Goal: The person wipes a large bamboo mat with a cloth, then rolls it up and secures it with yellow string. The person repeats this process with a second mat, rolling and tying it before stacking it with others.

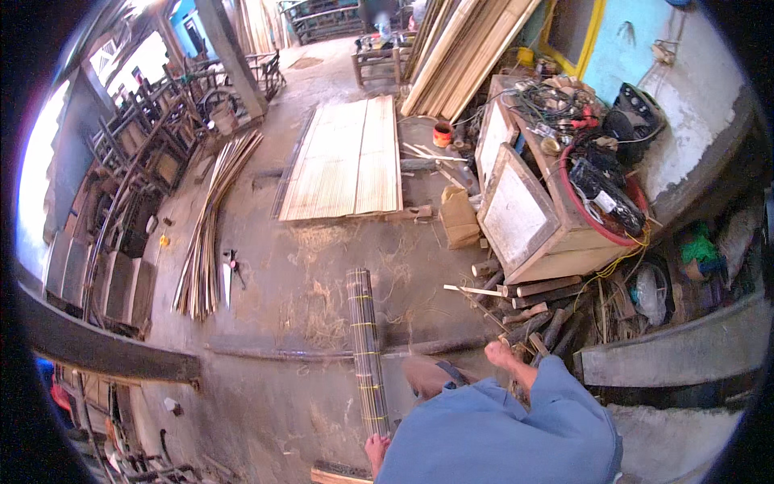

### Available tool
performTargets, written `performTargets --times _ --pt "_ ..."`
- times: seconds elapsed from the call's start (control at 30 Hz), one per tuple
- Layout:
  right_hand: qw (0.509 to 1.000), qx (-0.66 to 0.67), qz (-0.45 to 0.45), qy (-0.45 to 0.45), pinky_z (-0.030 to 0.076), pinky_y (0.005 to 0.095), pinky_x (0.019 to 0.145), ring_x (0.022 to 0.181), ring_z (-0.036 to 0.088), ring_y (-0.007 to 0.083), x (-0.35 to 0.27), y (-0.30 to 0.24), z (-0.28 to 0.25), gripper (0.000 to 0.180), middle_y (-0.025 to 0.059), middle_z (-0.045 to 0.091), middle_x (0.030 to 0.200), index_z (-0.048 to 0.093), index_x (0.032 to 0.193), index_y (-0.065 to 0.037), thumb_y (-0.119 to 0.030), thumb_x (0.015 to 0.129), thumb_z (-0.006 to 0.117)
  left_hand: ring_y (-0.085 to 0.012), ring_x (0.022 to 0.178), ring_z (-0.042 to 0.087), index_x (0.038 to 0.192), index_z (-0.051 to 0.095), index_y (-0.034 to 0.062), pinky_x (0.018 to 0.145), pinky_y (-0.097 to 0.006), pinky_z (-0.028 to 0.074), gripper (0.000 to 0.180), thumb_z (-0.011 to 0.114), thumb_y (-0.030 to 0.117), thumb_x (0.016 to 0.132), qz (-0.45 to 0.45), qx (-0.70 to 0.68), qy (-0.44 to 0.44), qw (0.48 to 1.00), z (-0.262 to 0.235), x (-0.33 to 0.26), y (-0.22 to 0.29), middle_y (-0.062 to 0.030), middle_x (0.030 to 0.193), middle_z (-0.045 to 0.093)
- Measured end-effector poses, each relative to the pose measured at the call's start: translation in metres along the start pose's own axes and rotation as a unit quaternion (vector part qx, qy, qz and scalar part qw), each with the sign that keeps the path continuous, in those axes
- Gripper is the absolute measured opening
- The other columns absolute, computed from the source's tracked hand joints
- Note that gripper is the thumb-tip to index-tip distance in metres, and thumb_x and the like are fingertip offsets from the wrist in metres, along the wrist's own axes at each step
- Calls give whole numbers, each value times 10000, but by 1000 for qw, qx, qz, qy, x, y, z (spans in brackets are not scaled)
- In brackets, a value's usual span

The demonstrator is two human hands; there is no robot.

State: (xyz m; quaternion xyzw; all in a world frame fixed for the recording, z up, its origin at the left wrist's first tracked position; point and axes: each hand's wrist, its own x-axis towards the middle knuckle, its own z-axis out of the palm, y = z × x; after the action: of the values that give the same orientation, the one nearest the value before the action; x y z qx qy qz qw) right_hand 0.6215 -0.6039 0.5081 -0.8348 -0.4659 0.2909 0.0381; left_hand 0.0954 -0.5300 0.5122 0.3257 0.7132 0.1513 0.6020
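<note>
A long, narrow roll of dark bamboo slats (367, 347), bound across with yellow ties, stretches forward from me over a pole on the floor. At its near end is my left hand (376, 449), with the fingers closed at the roll's tip; my blue clothing hides the rest of that arm. My right hand (504, 356) reaches out past a blue sleeve, close to the cut logs (536, 323), and appears to hold nothing. Its fingers are too small and unclear to read. A brown-clad knee (427, 377) shows between the two.
Ahead lies a pale slatted bamboo panel (347, 161). Left of it are loose strips (214, 218) and a handsaw (227, 282). A cabinet (524, 210) with cables and a red basin (609, 198) stands right, beside a paper sack (459, 218). The pole (282, 352) crosses the floor.
</note>
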Motion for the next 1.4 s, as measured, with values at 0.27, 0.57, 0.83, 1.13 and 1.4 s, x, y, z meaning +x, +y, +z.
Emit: performTargets --times 0.27,0.57,0.83,1.13,1.4 --pt "991 -98 -58 -69 565 483 732 833 699 392 -35 11 53 302 219 715 898 721 833 8 -237 833 544 -275 861 687 994 727 -7 814 -425 522 403 619 373 919 39 234 76 968 -39 42 -47 -207 900 722" --pt "990 118 46 62 487 472 613 663 639 326 51 18 -12 306 181 657 730 671 720 -53 -289 842 520 -220 768 681 1036 690 -60 709 -377 541 350 587 259 936 38 133 -8 990 24 94 35 -167 877 731" --pt "971 165 158 -65 521 529 840 934 680 433 199 19 -85 408 240 710 962 716 896 7 -283 888 430 -252 768 717 1020 607 -86 604 -346 575 268 565 168 945 83 -27 6 996 104 122 185 -208 844 706" --pt "932 275 100 215 532 439 686 724 694 372 364 25 -202 344 170 703 756 714 883 -36 -331 917 541 -191 710 682 1090 620 -34 601 -285 546 288 584 234 989 115 95 -43 988 256 181 406 -141 901 710" --pt "926 217 175 254 532 420 629 629 682 293 405 63 -190 344 155 681 680 674 776 -2 -300 914 570 -191 841 696 1154 648 -32 727 -329 560 343 612 264 984 157 256 -115 947 310 290 518 -129 893 719"
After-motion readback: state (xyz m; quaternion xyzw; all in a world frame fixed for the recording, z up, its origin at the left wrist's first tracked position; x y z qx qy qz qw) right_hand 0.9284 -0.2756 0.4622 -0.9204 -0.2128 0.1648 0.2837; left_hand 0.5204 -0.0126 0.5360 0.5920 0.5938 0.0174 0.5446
